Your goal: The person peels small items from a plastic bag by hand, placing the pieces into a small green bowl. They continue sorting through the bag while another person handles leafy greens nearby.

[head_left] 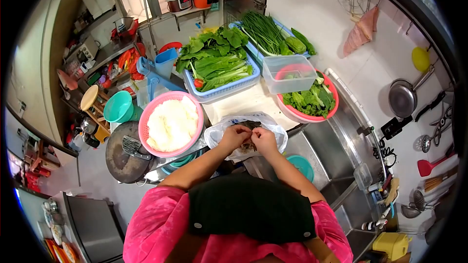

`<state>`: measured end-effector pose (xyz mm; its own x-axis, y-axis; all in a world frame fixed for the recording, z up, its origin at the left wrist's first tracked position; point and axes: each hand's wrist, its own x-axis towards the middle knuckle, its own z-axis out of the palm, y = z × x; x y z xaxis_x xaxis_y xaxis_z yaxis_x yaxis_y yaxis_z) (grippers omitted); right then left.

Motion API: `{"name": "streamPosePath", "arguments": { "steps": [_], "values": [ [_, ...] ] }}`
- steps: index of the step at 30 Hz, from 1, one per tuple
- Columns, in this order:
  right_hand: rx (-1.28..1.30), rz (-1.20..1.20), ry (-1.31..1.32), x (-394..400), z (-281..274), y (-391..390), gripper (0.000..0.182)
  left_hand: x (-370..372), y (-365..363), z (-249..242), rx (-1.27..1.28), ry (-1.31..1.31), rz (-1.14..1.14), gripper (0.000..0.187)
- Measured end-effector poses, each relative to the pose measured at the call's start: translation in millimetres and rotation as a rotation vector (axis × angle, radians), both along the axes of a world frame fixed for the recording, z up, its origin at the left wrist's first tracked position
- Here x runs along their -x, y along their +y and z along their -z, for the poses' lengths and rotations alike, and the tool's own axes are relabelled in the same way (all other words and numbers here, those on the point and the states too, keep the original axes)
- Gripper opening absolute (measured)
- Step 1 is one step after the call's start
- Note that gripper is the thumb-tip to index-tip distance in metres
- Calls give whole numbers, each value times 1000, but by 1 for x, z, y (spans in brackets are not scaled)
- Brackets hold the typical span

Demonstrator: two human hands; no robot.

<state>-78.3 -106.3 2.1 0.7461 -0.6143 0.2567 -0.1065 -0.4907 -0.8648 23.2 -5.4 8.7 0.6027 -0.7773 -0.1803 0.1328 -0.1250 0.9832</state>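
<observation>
Both hands meet over a white plastic bag that lies open in front of me. My left hand has its fingers curled together, pinching at the bag's middle. Close beside it, my right hand is closed too, thumb and fingers pressed together. Dark, brownish contents show inside the bag above and between the hands; their kind is too small to make out. Whatever sits between the fingertips is mostly hidden. The bag rests by a pale board or cloth at the sink's edge.
Left stands a pink basin of white food beside a round chopping board with a cleaver-like tool. Behind are blue baskets of leafy greens. Right are a red basin, a clear container and the steel sink.
</observation>
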Motion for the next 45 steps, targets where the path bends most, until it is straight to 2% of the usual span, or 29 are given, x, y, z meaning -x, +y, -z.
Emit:
{"name": "streamPosePath", "arguments": {
  "steps": [1,3,7,9,10,12,13,15,16,21,23,26,30,33,35,36,38,39,41,45],
  "values": [
    [2,0,1,0,0,-1,12,1,1,-4,2,1,0,13],
    [165,28,-58,-2,1,-2,10,3,4,-12,-12,296,-27,13],
    [351,12,-21,-1,6,0,10,9,4,0,28,390,-53,14],
    [137,-12,-50,2,5,3,9,7,6,6,51,224,9,13],
    [135,-13,-48,3,5,1,9,5,7,7,49,226,9,13],
    [-327,-97,33,4,4,-2,7,1,7,7,-3,120,69,12],
    [-329,-94,34,4,2,-2,7,0,7,6,-5,121,71,12],
    [-597,-69,116,5,-4,-3,7,-1,7,4,-2,128,102,11],
    [-599,-65,119,4,-6,-4,7,-2,7,3,-5,132,105,11],
    [-954,-28,95,2,-9,-7,9,-5,6,6,101,289,68,8],
    [-966,-37,140,3,-13,-8,9,-8,5,9,141,357,98,7],
    [-931,-40,149,1,-14,-4,11,-8,6,9,138,211,111,7],
    [-995,-47,135,2,-13,-4,12,-6,6,4,167,200,105,7],
    [-844,-59,12,4,-13,2,14,-7,6,9,185,167,-24,6],
    [-386,-82,-50,5,-5,4,15,-6,5,9,227,185,-102,7],
    [-386,-82,-49,5,-5,5,15,-4,4,12,227,186,-103,7],
    [218,1,-117,3,-5,6,15,-1,2,18,276,210,-111,8],
    [223,4,-123,3,-6,5,15,1,1,13,281,204,-107,8],
    [414,39,-12,2,-8,3,15,6,2,2,179,46,-40,11],
    [490,20,66,4,-13,5,13,6,3,-4,100,-147,-36,12]
  ]
}}
